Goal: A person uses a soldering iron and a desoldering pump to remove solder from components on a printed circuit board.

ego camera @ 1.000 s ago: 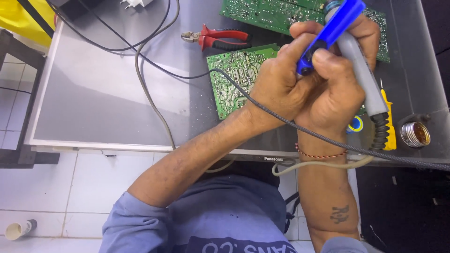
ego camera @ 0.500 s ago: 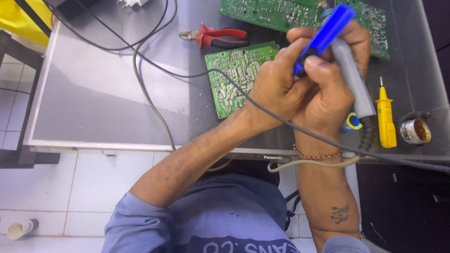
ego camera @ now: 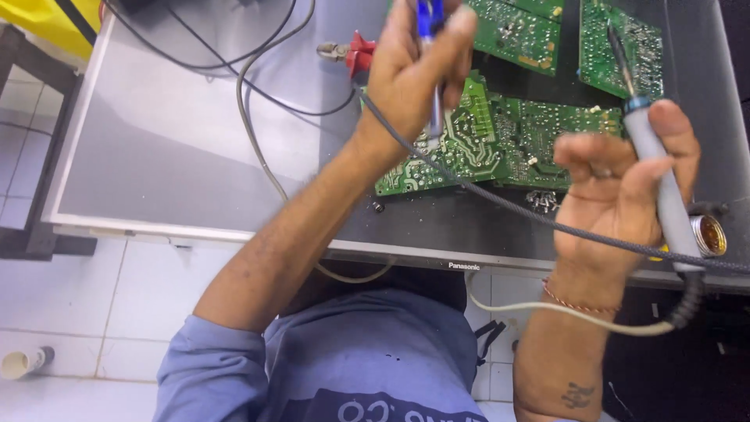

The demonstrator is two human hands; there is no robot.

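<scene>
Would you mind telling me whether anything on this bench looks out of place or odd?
Mostly the cables: the grey cord drapes straight across the green boards, under the soldering iron in the right hand. Loose screws lie beside the boards.

The scene is evenly and brightly lit by soft, diffuse light. A pale sheen is spread across the grey worktop, without hard glare. Only faint shadows are cast under the cables. The left hand is slightly smeared by motion blur. The boards are rendered sharply. Straight edges are bent a little towards the corners.
</scene>
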